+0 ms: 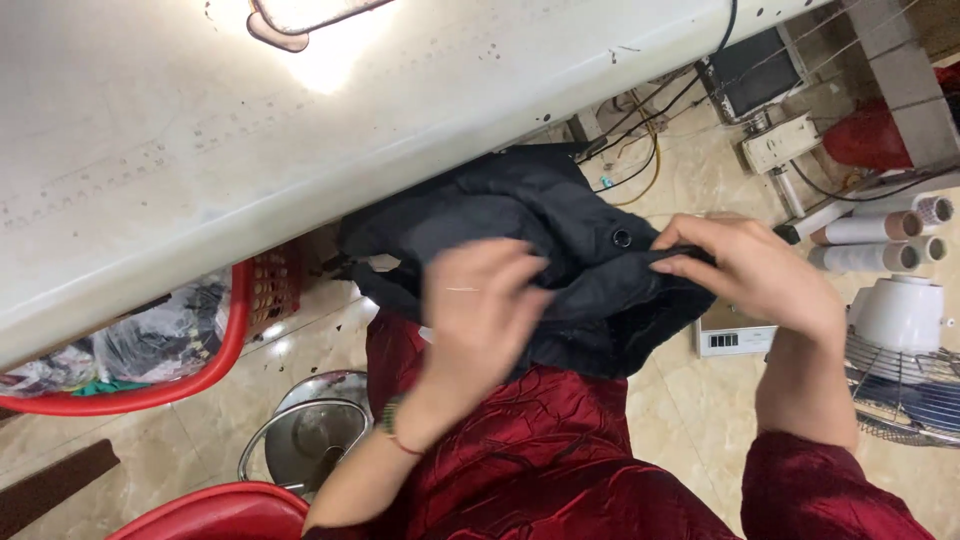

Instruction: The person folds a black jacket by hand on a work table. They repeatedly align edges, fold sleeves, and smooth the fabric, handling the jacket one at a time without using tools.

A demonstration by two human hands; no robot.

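Note:
A black padded garment (540,215) with a round metal snap lies bunched on my lap, just below the edge of a white worktable (200,150). My left hand (475,310) presses flat on the garment's near fold, blurred by motion. My right hand (750,270) pinches the garment's right edge between thumb and fingers. I wear dark red clothing (560,450).
A red plastic basket (140,390) with bagged items sits under the table at left. A metal pot with lid (310,430) stands on the tiled floor. Thread cones (880,240), a fan (910,360) and a small white scale (735,335) are at right. Cables hang behind.

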